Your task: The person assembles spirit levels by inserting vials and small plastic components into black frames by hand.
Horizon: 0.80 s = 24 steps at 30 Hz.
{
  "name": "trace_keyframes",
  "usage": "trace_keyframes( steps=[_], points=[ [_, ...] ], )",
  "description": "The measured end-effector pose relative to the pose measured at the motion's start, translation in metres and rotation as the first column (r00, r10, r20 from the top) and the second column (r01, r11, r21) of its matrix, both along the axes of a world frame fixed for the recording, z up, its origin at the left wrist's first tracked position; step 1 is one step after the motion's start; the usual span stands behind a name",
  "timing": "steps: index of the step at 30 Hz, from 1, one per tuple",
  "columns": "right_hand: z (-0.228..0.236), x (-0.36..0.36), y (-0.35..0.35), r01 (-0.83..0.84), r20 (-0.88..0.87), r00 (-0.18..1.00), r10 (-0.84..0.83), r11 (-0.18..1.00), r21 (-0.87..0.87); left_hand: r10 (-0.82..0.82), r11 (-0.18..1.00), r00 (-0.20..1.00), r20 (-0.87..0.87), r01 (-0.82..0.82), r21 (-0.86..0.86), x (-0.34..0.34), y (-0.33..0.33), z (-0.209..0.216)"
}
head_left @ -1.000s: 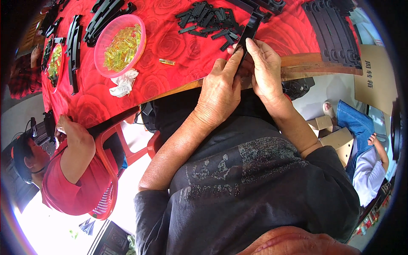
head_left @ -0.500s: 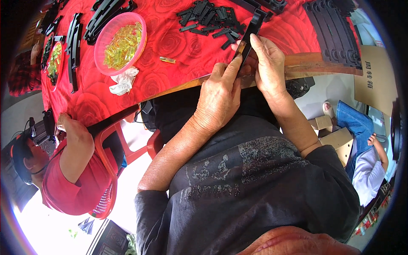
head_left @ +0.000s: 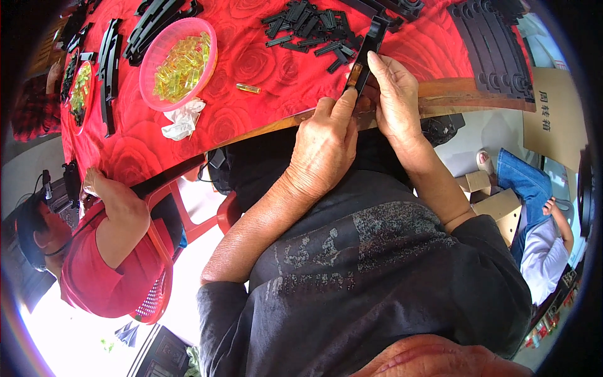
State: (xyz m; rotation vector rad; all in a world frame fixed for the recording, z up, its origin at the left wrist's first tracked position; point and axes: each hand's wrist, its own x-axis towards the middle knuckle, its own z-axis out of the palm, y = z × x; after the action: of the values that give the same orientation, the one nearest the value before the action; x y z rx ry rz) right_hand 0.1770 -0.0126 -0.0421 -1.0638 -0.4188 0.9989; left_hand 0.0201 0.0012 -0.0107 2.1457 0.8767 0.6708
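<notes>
A long black plastic bar (head_left: 372, 43), the body of a spirit level by its look, is held aslant over the table's near edge. My left hand (head_left: 322, 141) is closed on its lower end, index finger stretched along it just below an amber-yellow vial (head_left: 355, 74) set in the bar. My right hand (head_left: 397, 94) grips the bar from the right, thumb pointing up along its side; its other fingers are partly hidden behind. Left of my hands, a loose yellow vial (head_left: 248, 88) lies on the red cloth.
A pink basket (head_left: 146, 75) of yellow vials stands left, beside crumpled white plastic (head_left: 183, 120). Small black pieces (head_left: 308, 25) are heaped ahead. Black bars (head_left: 493, 53) lie in a row at right, others (head_left: 109, 69) at left. A co-worker in red (head_left: 119, 264) sits left.
My left index finger has drawn down a little, baring more of the amber vial. The bar has shifted slightly. The co-worker's arm at left has moved slightly right.
</notes>
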Motion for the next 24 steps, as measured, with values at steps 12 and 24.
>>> trace_keyframes(
  steps=[12,24],
  points=[
    [0.0012,-0.0022,-0.0004,-0.012,0.051,0.999,0.015,0.998,-0.060,-0.024,1.000,0.999,-0.036,0.025,0.006,-0.0006,0.0017,-0.0018],
    [-0.0004,0.0002,-0.0019,-0.035,0.014,0.999,0.035,0.999,-0.001,-0.038,0.999,0.998,-0.041,0.037,-0.024,0.0023,0.0011,-0.0003]
  ],
)
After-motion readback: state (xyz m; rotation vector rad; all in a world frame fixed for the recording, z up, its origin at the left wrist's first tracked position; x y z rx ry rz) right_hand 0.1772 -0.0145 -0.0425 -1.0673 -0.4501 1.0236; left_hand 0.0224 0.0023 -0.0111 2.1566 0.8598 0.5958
